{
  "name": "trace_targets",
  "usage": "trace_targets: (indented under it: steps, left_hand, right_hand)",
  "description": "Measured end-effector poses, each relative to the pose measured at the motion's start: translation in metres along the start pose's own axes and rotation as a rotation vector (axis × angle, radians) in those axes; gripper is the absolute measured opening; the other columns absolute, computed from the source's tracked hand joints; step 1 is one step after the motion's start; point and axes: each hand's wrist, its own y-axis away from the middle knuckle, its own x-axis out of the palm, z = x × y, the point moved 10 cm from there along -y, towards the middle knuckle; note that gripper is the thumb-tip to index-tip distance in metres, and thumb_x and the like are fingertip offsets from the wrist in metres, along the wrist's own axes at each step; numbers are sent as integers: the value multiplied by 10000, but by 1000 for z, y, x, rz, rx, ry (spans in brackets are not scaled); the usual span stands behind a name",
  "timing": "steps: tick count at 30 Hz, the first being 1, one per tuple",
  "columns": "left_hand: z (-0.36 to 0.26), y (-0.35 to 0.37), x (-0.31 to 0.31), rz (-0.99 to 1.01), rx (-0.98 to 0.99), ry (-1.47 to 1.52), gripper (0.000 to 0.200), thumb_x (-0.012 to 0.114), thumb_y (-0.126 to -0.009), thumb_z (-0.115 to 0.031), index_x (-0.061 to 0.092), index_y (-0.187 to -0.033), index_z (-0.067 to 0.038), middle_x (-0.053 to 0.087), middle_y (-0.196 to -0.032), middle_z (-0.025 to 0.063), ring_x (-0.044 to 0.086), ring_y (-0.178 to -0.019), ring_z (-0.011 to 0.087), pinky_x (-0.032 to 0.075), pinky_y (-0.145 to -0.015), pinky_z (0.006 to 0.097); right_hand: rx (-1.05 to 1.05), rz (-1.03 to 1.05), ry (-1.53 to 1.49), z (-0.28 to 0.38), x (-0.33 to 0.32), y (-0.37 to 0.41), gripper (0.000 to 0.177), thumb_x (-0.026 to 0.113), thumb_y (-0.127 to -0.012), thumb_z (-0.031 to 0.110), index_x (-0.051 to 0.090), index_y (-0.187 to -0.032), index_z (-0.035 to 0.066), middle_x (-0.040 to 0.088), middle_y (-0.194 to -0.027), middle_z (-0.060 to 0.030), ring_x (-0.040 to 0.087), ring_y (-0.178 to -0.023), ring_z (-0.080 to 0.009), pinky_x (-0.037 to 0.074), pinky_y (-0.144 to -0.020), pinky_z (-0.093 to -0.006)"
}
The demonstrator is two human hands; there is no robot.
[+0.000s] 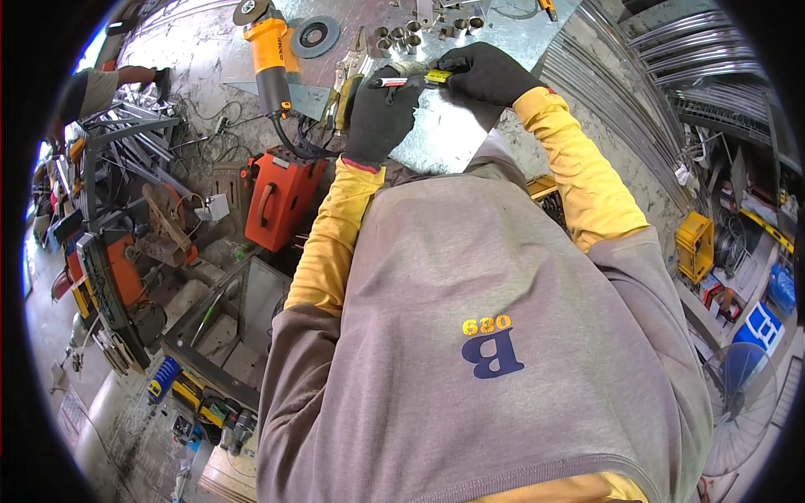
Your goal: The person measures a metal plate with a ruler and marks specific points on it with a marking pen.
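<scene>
My left hand (381, 119), in a black glove, is closed around a white marker (391, 82) with a red band, held sideways over the metal sheet (444, 134). Facing it from the right, my right hand (493, 74), also gloved in black, grips a small yellow-and-black object (437, 76) that looks like a tape measure. The two hands are close together near the sheet's edge. Just beyond them stand several short cut metal tubes (405, 38). Whatever lies under my fingers is partly hidden.
An orange angle grinder (268, 54) lies left of my hands beside a flap disc (315, 38). A red machine (281, 197) stands below on the floor. Long metal tubes (612, 109) run along the right. Another person's leg (134, 75) shows at far left.
</scene>
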Motion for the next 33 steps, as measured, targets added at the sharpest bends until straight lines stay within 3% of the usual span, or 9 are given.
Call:
trace_targets:
  steps: [8,10,16,23,25,33]
  left_hand:
    - [-13,1,1,25,79,-59,194,702,-991,-206,716,-998,-12,677,-797,127,640,-708,244,513,-684,381]
    - [-26,2,-1,3,183,-113,193,691,-994,-213,722,-1006,-24,678,-803,124,643,-711,249,517,-679,380]
    - [-18,3,0,47,7,-75,172,698,-967,-188,732,-1033,-33,702,-836,127,670,-740,291,528,-688,395]
    - [-17,1,0,0,128,-112,172,707,-952,-169,738,-1050,-31,726,-879,140,697,-786,290,543,-724,389]
    - [-22,0,-2,-47,208,-115,259,754,-971,-287,737,-970,-29,730,-767,97,670,-675,221,510,-637,382]
    - [-3,-2,0,-17,95,-63,251,763,-964,-272,722,-923,-28,683,-718,37,598,-636,161,472,-603,369]
  right_hand:
    - [38,1,10,4,-3,3,403,740,-854,181,770,-1230,39,794,-1064,-176,741,-920,-255,563,-912,-364]
    - [55,15,10,3,-2,2,409,739,-856,183,768,-1239,41,794,-1069,-176,743,-926,-257,563,-914,-364]
    - [55,28,41,5,-3,2,413,740,-862,181,767,-1252,50,794,-1082,-177,746,-945,-260,563,-925,-360]
    - [45,19,33,1,-1,1,397,736,-867,182,771,-1241,54,792,-1071,-177,746,-948,-268,565,-927,-364]
    - [58,34,24,3,-1,1,396,737,-866,183,771,-1238,54,792,-1073,-175,746,-949,-269,565,-928,-365]
    - [34,15,38,2,-2,1,398,738,-863,196,772,-1232,50,791,-1070,-174,746,-943,-269,567,-925,-369]
